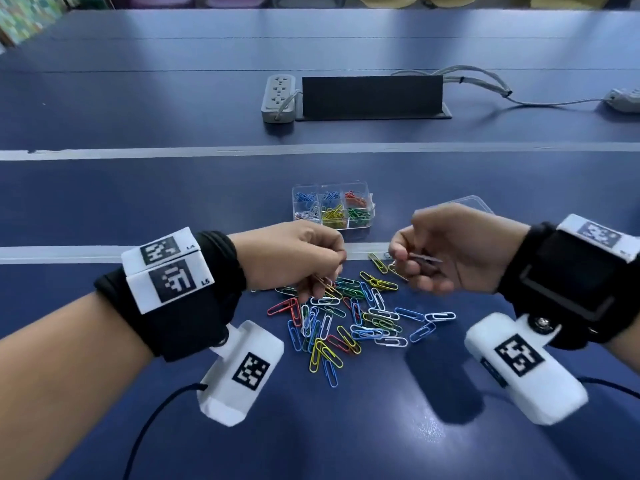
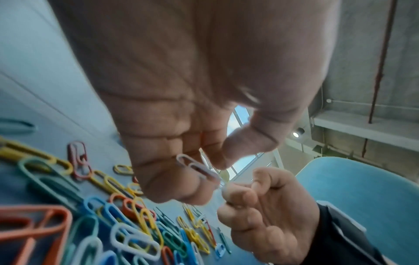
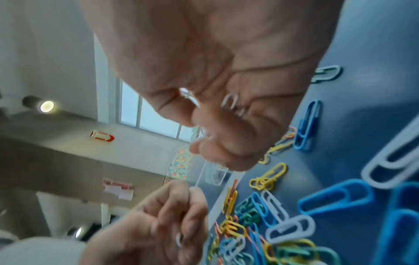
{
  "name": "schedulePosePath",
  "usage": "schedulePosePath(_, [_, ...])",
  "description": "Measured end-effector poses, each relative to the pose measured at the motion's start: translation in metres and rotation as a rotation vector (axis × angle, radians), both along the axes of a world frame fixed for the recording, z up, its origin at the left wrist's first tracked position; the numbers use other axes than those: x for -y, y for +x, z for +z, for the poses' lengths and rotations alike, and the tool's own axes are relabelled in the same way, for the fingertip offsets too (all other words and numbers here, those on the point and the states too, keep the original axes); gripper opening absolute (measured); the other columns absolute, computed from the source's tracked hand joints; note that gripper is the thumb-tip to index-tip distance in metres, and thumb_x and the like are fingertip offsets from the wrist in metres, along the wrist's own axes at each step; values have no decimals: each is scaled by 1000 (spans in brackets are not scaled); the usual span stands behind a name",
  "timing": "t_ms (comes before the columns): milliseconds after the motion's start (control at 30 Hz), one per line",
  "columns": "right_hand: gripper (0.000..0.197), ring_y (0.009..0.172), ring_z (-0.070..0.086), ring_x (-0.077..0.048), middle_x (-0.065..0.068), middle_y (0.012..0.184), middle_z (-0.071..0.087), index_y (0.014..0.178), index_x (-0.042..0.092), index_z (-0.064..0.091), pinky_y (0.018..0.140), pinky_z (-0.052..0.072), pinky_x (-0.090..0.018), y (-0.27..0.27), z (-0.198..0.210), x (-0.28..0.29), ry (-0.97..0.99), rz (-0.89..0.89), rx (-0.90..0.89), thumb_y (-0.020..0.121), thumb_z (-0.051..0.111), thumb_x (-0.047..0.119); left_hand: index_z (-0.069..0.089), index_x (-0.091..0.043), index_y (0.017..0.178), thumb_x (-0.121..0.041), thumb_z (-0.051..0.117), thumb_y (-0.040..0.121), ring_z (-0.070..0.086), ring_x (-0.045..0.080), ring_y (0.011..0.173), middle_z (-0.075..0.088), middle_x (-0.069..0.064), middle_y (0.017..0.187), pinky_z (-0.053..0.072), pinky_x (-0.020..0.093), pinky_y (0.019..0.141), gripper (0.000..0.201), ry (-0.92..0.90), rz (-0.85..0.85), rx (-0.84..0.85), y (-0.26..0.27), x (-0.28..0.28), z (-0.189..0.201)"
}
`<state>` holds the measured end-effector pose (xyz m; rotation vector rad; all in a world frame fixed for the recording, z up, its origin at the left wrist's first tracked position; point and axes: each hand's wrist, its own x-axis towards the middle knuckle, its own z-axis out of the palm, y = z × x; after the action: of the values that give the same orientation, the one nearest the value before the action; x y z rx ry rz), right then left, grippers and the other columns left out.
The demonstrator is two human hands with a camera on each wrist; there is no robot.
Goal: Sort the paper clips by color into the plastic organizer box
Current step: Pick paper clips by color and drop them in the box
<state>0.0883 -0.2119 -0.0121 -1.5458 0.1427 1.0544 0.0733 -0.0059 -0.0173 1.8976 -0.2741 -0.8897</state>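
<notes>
Both hands pinching clips [image 2: 199,170] over pile.

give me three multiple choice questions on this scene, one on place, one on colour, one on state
1. Where is the organizer box relative to the loose clips? A nearer the person; B beyond them; C on top of them.
2. What colour fills its near middle compartment? A red; B white; C yellow.
3. The box is: A open; B lidded; C overturned.
Answers: B, it stands past the pile; C, yellow clips lie there; A, its compartments show uncovered from above.
</notes>
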Motion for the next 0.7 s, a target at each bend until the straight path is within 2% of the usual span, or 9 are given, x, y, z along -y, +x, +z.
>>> schedulePosePath(33, [21,38,41,-15,-4,54,41,63,11,49,30,27,-14,-3,-2,0,-44,12,16,78,33,11,45,-14,64,-11,45,64,47,12,48,48,0,63,38,19,40,2,-8,7,-26,0,2,0])
schedulePosePath(100, [24,38,37,-11,0,52,41,61,16,49,34,26,-15,-11,-6,-2,-304,173,248,84,47,22,48,-16,64,-17,48,64,40,10,46,44,-1,60,33,17,41,1,44,-15,2,1,3,-1])
schedulePosePath(133, [24,41,39,-9,4,51,44,61,19,54,37,30,-18,-16,-7,-4,-483,305,425,82,57,29,51,-18,66,-20,52,66,37,9,47,43,-3,58,33,18,44,3,111,-58,72,1,1,0])
schedulePosePath(200, [14,46,45,-3,10,50,51,68,27,65,44,33,-12,-24,-8,-9,-741,505,731,75,68,38,60,-21,72,-27,64,73,35,8,48,40,-7,53,34,19,51,8,280,-179,278,0,-7,1])
schedulePosePath(333, [12,53,44,-3,11,55,47,81,26,73,52,34,-13,-31,-13,-18,-863,616,935,76,67,36,70,-31,85,-37,72,75,48,6,55,54,-5,59,47,22,63,12,592,-310,561,-8,-14,1])
schedulePosePath(400, [13,60,49,-9,10,58,50,81,24,73,58,41,-20,-30,-15,-21,-882,623,976,77,63,33,72,-33,89,-38,73,73,54,6,68,61,-5,72,51,28,72,16,655,-339,575,-10,-15,-4])
schedulePosePath(500, [8,62,51,-8,9,58,53,74,27,69,61,42,-19,-28,-13,-21,-821,596,915,76,65,33,73,-33,88,-36,74,73,58,12,81,65,-5,84,51,32,76,15,694,-339,575,-11,-17,-7])
schedulePosePath(600, [12,51,48,-1,10,52,52,66,26,61,48,36,-9,-23,-12,-16,-725,499,798,75,66,32,70,-27,77,-27,70,77,55,8,67,63,-5,72,51,32,72,1,683,-367,590,-10,-19,-8])
schedulePosePath(700, [16,48,44,-10,7,51,49,61,17,53,46,37,-19,-20,-13,-11,-540,360,584,67,63,29,60,-29,72,-26,65,83,49,4,63,61,-6,70,47,27,68,12,644,-365,565,-9,-23,-9])
